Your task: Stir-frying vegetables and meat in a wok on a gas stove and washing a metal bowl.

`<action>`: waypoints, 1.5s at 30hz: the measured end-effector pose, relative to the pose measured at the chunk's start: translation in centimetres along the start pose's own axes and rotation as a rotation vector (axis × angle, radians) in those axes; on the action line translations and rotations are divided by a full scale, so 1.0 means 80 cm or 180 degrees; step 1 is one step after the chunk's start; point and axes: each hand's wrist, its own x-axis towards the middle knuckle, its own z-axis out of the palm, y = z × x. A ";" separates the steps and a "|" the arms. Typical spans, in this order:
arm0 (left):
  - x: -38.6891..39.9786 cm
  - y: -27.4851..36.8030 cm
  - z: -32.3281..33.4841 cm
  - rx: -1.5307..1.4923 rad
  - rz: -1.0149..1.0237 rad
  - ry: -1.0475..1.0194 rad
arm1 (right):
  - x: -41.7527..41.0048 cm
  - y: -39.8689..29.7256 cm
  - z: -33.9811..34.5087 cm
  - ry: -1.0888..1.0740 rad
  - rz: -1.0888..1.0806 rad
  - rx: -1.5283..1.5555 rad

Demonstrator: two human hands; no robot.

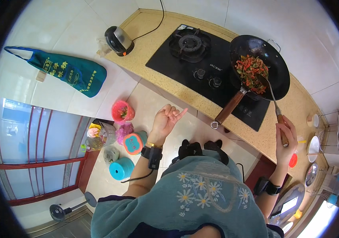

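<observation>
My right hand grips the wooden handle of a metal spatula. Its blade end rests among red and green chopped vegetables, partly hidden by them. The food lies in a dark wok, which sits tilted over the right side of a black gas hob. Toward me and to the left points the wok's wooden handle, with no hand on it. Held in the air before the counter's front edge, my left hand is empty, one finger extended and the others curled.
An electric kettle stands on the stone counter, left of the bare burner. Bowls, including a white one, line the right counter. On the floor are a pink bin and a blue stool. A green apron hangs left.
</observation>
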 end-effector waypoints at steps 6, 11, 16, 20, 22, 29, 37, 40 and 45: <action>0.011 -0.005 0.013 -0.0187 -0.0143 -0.0257 | 0.010 -0.005 -0.018 -0.0004 -0.0033 -0.0090; 0.015 -0.011 0.001 -0.0027 -0.0269 -0.0317 | 0.033 -0.011 -0.056 -0.0259 -0.0188 -0.0009; 0.014 -0.021 -0.007 0.0422 -0.0162 -0.0286 | 0.036 -0.018 -0.058 -0.0440 -0.0210 -0.0024; 0.003 -0.017 0.016 0.0259 -0.0309 -0.0293 | 0.022 -0.011 -0.043 -0.0371 -0.0213 -0.0046; 0.008 -0.017 0.018 0.0191 -0.0422 -0.0491 | 0.016 0.000 -0.035 -0.0200 -0.0160 -0.0003; 0.009 -0.017 0.024 0.0511 -0.0488 -0.0360 | 0.026 -0.018 -0.057 -0.0298 -0.0247 0.0086; 0.035 -0.075 0.076 0.1704 -0.1752 -0.0996 | 0.066 -0.053 -0.069 -0.1019 -0.0590 0.0203; 0.041 -0.105 0.109 0.1891 -0.1807 -0.1023 | 0.076 0.005 -0.029 -0.0985 -0.0628 0.0258; 0.044 -0.117 0.102 0.2014 -0.1698 -0.0847 | 0.117 -0.011 -0.089 -0.1247 -0.0662 0.0155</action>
